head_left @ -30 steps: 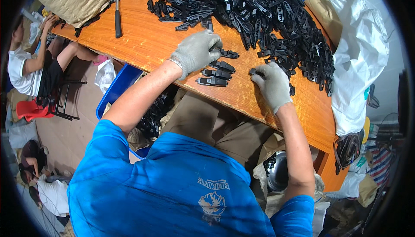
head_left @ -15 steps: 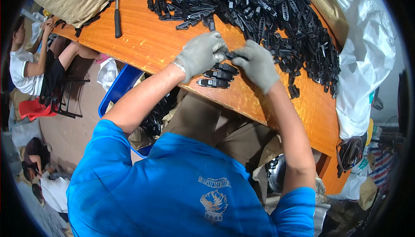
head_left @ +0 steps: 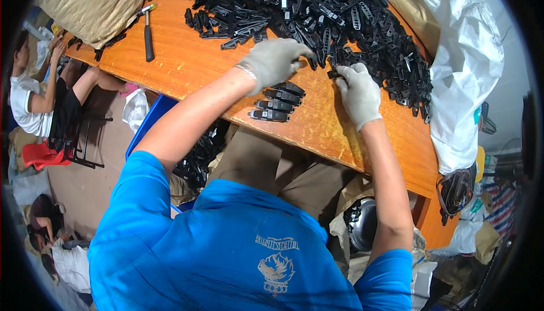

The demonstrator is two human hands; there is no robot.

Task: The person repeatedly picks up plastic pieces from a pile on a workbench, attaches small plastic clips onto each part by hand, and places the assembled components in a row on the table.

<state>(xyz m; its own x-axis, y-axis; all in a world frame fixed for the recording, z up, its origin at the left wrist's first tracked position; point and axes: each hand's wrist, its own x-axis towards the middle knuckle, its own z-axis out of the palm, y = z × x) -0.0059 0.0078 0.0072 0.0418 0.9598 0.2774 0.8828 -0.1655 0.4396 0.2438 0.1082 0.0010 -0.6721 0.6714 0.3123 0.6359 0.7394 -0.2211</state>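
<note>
While the table (head_left: 323,115) lies bare between the heap of black parts (head_left: 243,2) and its near edge, four slim, glossy black clips (head_left: 275,106) sit aligned below the heap. Beside the heap, the right hand (head_left: 360,91) pinches a small black piece (head_left: 332,74); the left hand (head_left: 273,61) parts its fingers.

"Where's there room to pass?"

"Between the left grip (head_left: 271,61) and right grip (head_left: 360,92), over bare tabletop (head_left: 320,107); also leftward of the left grip, up to the hammer (head_left: 148,41)."

"And what's in the way?"

"The black heap (head_left: 340,7) beyond both; the row of clips (head_left: 275,106) just bodyward of the left one."
</note>
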